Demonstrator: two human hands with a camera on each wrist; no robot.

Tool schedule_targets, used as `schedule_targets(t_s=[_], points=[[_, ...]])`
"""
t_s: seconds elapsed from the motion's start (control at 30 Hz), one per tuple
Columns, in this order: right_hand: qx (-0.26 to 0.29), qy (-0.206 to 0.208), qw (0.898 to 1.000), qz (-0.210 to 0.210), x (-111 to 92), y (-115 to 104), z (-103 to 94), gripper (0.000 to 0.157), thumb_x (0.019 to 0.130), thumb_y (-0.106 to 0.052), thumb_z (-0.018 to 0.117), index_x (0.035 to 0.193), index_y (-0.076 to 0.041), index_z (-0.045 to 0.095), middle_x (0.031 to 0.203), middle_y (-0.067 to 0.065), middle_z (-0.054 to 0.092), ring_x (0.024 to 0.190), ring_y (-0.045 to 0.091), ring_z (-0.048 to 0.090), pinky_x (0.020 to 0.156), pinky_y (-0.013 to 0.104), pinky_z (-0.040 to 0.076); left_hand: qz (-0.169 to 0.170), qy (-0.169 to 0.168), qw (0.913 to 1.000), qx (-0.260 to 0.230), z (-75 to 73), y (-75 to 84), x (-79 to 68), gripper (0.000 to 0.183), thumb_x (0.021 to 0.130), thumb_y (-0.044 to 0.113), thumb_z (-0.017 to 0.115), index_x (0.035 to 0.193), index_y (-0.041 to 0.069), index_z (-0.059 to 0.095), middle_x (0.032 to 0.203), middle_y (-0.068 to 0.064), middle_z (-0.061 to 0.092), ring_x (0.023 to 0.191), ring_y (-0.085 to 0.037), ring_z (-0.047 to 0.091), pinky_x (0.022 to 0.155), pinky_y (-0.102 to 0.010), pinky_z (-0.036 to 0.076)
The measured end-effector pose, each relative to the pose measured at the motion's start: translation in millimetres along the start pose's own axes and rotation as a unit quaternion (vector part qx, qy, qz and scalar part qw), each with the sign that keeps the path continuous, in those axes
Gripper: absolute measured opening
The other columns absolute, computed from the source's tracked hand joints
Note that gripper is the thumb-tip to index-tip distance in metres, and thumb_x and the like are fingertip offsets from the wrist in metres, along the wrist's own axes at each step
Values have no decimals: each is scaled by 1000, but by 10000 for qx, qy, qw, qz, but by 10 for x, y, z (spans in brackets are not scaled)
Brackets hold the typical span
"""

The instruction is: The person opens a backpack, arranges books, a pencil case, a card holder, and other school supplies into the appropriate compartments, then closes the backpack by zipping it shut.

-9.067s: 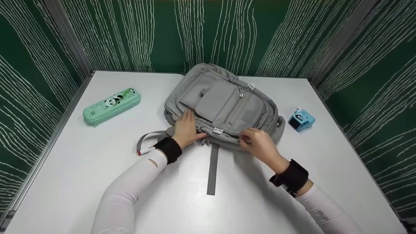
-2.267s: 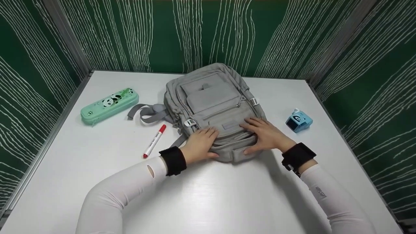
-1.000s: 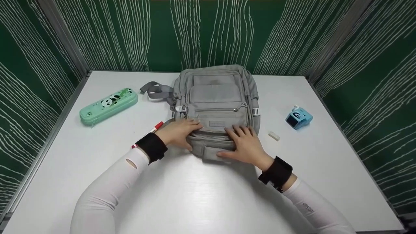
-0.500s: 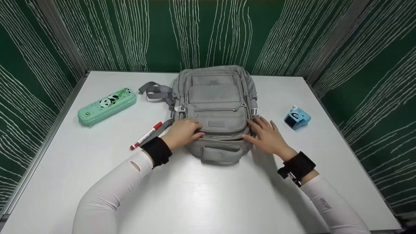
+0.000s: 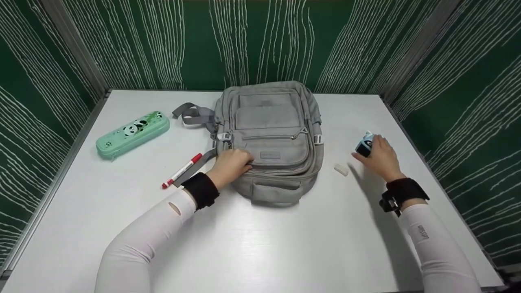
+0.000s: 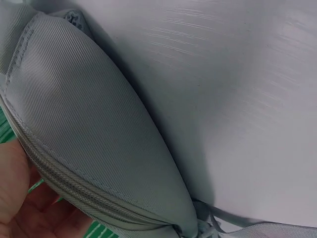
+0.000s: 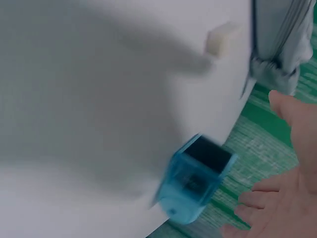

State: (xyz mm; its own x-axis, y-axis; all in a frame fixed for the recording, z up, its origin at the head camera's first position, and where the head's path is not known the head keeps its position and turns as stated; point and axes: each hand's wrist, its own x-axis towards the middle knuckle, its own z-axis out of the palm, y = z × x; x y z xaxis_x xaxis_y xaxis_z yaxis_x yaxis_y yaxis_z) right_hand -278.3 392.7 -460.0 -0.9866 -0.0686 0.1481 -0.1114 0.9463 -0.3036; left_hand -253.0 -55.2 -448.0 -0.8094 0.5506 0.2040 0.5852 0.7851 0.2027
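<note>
On one table (image 5: 252,248) there are five separate things, one of each kind: one grey backpack (image 5: 266,118), one green pencil case (image 5: 133,135), one red-capped marker (image 5: 182,171), one small whitish block (image 5: 341,169) and one blue box-like object (image 7: 195,173). The backpack's front shows two white buckles (image 5: 318,139) and one label patch (image 5: 270,155). One person's two hands, one left hand (image 5: 230,167) and one right hand (image 5: 380,159), come with two black wristbands (image 5: 200,190) and two white sleeves (image 5: 136,240), amid three green walls (image 5: 264,49).

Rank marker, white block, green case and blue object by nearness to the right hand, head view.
1. Blue object, by the right hand
2. White block, right of the backpack
3. Marker, left of the backpack
4. Green case, far left
</note>
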Motion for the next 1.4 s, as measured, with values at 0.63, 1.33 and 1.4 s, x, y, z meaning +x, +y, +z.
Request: schedule_targets(t_s=[0.63, 1.33, 1.4], points=[[1119, -821, 9795, 1461, 153, 496, 47, 99, 101, -40, 58, 151, 25, 3, 149, 51, 25, 140, 63, 33, 118, 70, 32, 205, 398, 9990, 23, 34, -32, -12, 14, 93, 16, 73, 85, 5, 76, 87, -10, 78, 78, -31, 75, 69, -47, 60], [1218, -258, 9882, 888, -72, 221, 16, 98, 94, -43, 71, 152, 20, 23, 150, 46, 37, 139, 59, 40, 115, 71, 36, 126, 940, 9955, 79, -73, -78, 68, 19, 100, 24, 66, 98, 11, 79, 86, -9, 80, 74, -33, 76, 63, -49, 59], [1235, -150, 9893, 766, -111, 152, 13, 96, 92, -42, 73, 151, 18, 27, 150, 44, 40, 138, 57, 43, 113, 69, 39, 113, 967, 9951, 145, -91, -75, 78, 21, 101, 25, 64, 96, 11, 78, 82, -9, 79, 72, -31, 74, 62, -48, 58]])
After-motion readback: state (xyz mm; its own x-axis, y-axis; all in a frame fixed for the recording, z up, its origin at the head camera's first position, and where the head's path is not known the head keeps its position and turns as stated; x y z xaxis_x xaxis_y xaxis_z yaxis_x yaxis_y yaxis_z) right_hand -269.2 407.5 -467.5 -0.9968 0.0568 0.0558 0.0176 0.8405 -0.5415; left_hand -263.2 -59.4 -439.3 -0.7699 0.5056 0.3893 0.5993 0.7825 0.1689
